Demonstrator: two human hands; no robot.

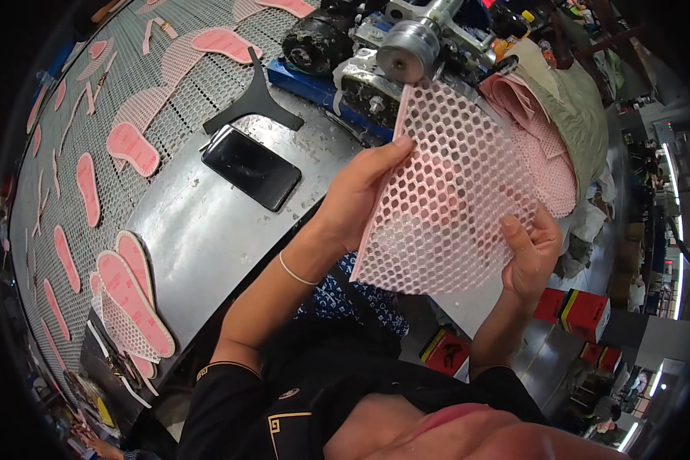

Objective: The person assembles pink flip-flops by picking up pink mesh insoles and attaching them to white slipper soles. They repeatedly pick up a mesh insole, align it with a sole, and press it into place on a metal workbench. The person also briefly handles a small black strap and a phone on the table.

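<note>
A pink honeycomb-mesh fabric piece with a solid pink strip along its left edge is spread between my two hands. My left hand pinches that strip, thumb on top. Closed on the opposite edge, near the lower right corner, is my right hand. The top corner of the mesh lies against or just in front of a machine's metal roller; I cannot tell whether they touch. Folded pink mesh pieces fill an open greenish sack to the right of the machine.
Left of me, a metal table holds a dark phone, a black bracket and stacked pink insoles. Beyond it, a perforated conveyor belt carries pink soles, mesh pieces and straps. Red boxes stand low at the right.
</note>
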